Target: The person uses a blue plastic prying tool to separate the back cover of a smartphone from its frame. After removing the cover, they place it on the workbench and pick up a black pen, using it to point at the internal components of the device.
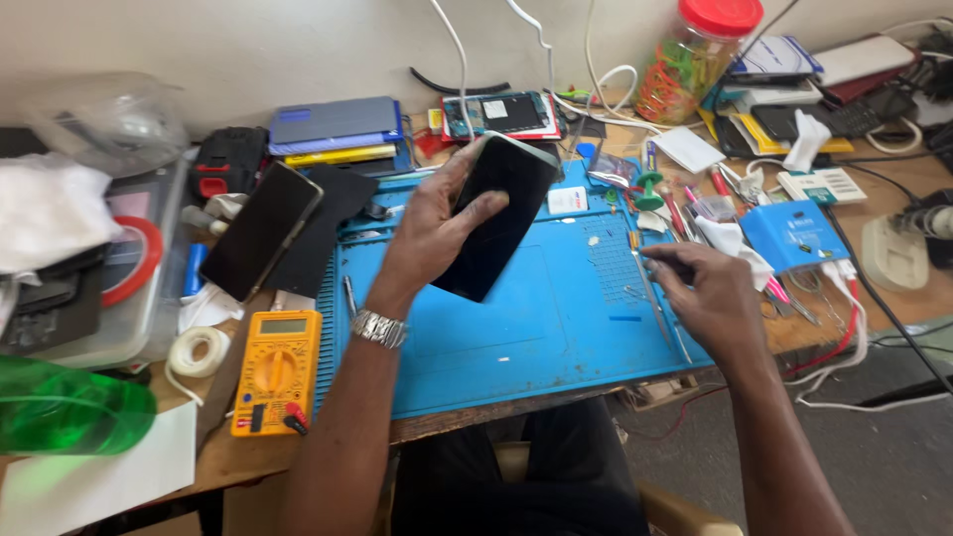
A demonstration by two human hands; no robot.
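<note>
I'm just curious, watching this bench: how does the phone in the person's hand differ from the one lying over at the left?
The held phone is gripped by the left hand, lifted above the blue mat; the other phone lies untouched on clutter beside the mat. The held one tilts toward the camera; the other lies flatter. Both are dark, slim slabs with blank screens.
</note>
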